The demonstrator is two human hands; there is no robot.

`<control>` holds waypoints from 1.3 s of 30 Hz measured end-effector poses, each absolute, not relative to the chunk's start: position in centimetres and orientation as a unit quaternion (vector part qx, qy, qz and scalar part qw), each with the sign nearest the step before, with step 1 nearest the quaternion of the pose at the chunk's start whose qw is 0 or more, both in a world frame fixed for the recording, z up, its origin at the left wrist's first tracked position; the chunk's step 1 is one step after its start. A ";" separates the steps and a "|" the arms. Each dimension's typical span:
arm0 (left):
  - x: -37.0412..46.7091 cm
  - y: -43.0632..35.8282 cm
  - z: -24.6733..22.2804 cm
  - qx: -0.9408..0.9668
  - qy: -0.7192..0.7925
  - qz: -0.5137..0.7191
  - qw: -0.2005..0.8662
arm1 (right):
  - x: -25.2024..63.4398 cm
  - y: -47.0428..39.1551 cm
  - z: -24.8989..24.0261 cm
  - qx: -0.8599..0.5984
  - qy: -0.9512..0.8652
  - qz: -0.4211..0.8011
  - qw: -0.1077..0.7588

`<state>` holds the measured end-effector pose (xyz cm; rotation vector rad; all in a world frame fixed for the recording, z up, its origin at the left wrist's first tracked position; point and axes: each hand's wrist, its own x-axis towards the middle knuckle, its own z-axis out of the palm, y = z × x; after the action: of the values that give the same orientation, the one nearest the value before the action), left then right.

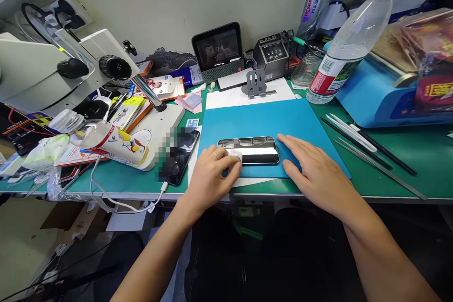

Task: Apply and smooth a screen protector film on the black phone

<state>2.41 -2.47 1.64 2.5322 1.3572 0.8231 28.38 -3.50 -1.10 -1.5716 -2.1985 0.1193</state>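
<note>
On the blue mat [269, 120] near the desk's front edge, a phone [253, 150] lies flat and glossy. Your left hand [212, 174] pinches a small white wipe [235, 155] against its left end, fingers curled. Your right hand [313, 170] rests flat just beside the phone's right end, fingers spread loosely, holding nothing.

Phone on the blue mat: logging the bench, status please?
Left hand presses white wipe on phone. Right hand flat on blue mat, steadying phone's right end. Nothing blocking.
</note>
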 end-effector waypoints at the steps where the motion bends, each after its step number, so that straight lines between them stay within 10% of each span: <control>1: 2.4 -1.7 2.0 0.836 0.460 0.289 0.073 | 28.4 -3.5 -1.1 -0.568 -0.793 0.046 0.217; 39: -1.7 -0.4 -0.6 0.775 0.515 0.288 0.228 | 15.3 3.6 2.5 -0.474 -0.868 0.024 0.142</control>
<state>-1.74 -0.38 -0.57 2.1333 1.4170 0.7933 15.29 3.57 2.50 -1.3684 -2.5057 0.0689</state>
